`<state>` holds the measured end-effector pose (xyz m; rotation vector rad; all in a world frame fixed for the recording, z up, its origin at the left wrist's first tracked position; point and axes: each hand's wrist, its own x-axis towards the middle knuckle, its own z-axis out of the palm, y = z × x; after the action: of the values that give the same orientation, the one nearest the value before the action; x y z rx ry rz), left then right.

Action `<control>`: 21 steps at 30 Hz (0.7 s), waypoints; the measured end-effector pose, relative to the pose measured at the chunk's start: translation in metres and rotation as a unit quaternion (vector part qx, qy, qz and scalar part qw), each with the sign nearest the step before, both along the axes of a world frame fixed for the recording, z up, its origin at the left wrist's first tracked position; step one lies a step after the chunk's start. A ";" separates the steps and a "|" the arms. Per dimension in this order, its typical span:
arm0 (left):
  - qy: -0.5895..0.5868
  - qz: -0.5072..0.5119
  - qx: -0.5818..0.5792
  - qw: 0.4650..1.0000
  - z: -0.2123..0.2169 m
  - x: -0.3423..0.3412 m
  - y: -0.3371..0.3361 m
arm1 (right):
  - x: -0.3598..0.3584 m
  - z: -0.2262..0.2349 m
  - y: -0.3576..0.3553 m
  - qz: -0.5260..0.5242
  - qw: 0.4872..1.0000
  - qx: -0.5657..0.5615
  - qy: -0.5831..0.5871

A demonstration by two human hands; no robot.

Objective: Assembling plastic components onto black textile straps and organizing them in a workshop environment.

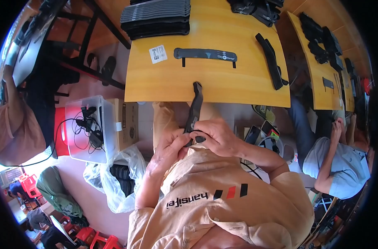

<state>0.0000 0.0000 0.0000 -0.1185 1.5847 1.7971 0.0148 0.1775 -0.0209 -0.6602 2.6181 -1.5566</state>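
Observation:
Close to my body, just past the table's near edge, both hands work on a long black fabric strap (194, 108). Its far end lies over the table edge, and its near end runs between my fingers. My left hand (171, 143) is closed round the near end. My right hand (216, 135) pinches it beside the left, with a dark rounded end showing at the fingers. On the wooden table (164, 83) a flat dark grey band (205, 54) with two small black tabs lies crosswise. A white printed label (158, 54) sits left of it, and a folded black strap (272, 62) lies right.
Stacked grey and black bands (155, 18) and a black strap pile (257, 11) occupy the table's far side. At left are a clear bin (79, 143) of cables, a cardboard box (128, 124) and a plastic bag (103, 182). A co-worker (338, 162) sits at right.

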 end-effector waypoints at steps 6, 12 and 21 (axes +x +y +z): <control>-0.025 -0.090 0.011 0.996 -0.008 0.004 -0.027 | 0.004 0.009 0.022 -0.121 0.900 -0.245 -0.340; 0.041 -0.117 0.034 0.992 -0.019 0.021 -0.096 | -0.010 0.002 0.095 -0.247 0.852 -0.323 -0.329; -0.057 0.167 0.213 0.961 0.011 0.053 -0.192 | -0.026 0.027 0.175 -0.433 0.774 -0.399 -0.231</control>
<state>0.0527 -0.1923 0.0107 -0.2960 1.1133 2.3086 -0.0110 0.3521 0.0065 1.0394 1.8101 -2.6036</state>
